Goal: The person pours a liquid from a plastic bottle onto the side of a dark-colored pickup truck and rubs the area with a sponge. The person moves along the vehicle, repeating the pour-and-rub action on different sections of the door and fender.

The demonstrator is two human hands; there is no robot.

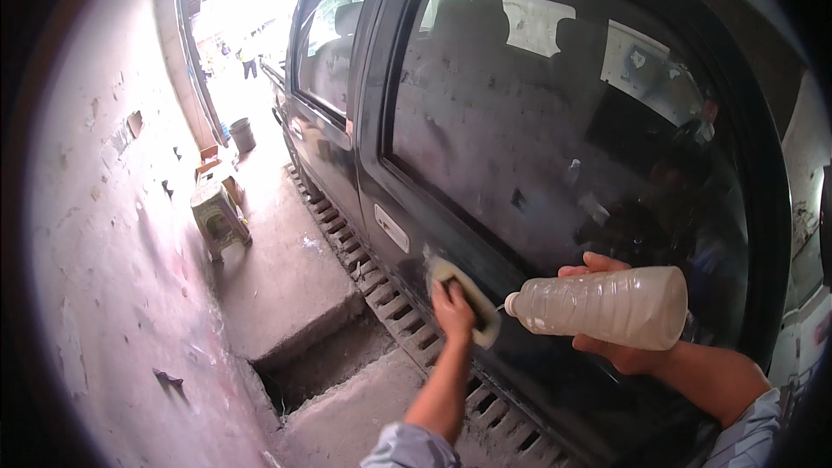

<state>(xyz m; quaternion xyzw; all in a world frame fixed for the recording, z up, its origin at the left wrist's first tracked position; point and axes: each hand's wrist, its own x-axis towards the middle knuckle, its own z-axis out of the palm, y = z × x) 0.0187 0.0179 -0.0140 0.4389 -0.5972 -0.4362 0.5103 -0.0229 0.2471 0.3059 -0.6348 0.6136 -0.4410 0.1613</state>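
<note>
My left hand (454, 314) is closed on a pale, oval pad with a dark middle (484, 310), pressed against the dark car door (511, 373) below the window. I cannot tell whether it is a sponge or a sanding pad. A whitish smear marks the paint by its upper end. To the right, my right hand (617, 354) grips a clear plastic bottle (602, 303) of cloudy look, its fingers partly hidden behind it. The bottle lies nearly level, its narrow neck toward the pad and a little apart from it. A door handle (392, 228) sits up and left of the pad.
A slotted drain grate (390, 295) runs along the car, beside an open pit (325, 366) in the concrete floor. A stained wall (113, 234) rises at left. Farther off stand a small stool (221, 215), a grey bucket (242, 135) and a distant person (250, 59) by the bright opening.
</note>
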